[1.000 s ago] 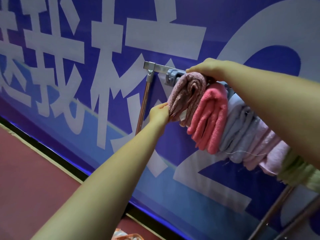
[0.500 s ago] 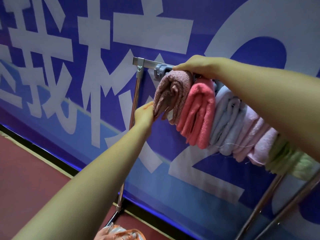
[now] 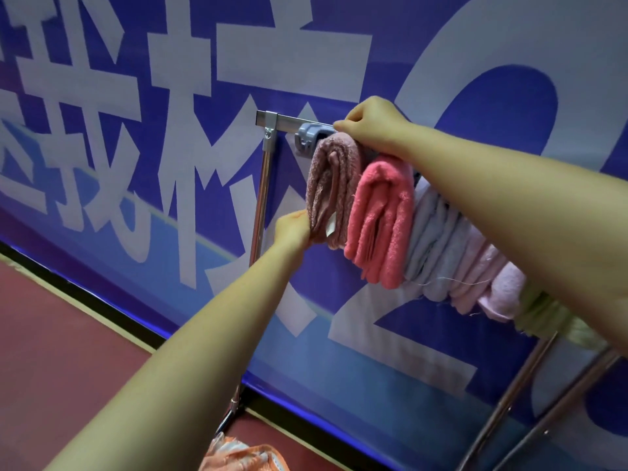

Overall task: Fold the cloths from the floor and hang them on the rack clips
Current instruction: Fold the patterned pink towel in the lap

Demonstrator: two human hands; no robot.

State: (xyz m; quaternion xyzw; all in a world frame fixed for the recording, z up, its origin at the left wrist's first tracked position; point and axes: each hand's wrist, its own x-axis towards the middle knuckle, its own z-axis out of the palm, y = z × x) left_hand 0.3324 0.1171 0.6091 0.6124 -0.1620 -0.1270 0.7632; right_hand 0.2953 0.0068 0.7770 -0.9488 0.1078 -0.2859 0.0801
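Observation:
A folded dusty-pink cloth (image 3: 331, 188) hangs at the left end of the rack's metal top bar (image 3: 285, 120), just below a grey clip (image 3: 307, 137). My left hand (image 3: 293, 228) grips the cloth's lower left edge. My right hand (image 3: 368, 122) is curled at the cloth's top on the bar, and what its fingers pinch is hidden. To the right hang a coral cloth (image 3: 380, 219), a pale blue cloth (image 3: 430, 246), light pink cloths (image 3: 489, 283) and a green cloth (image 3: 543, 317), all folded.
The rack's upright pole (image 3: 258, 215) runs down to a foot on the red floor (image 3: 51, 334). A blue banner with white characters (image 3: 170, 96) stands right behind. An orange-and-white cloth (image 3: 241, 455) lies on the floor below. More rack legs (image 3: 530, 385) cross at lower right.
The view has shifted slightly. Both hands have stayed on the dusty-pink cloth, the left at its lower edge and the right at its top by the clip.

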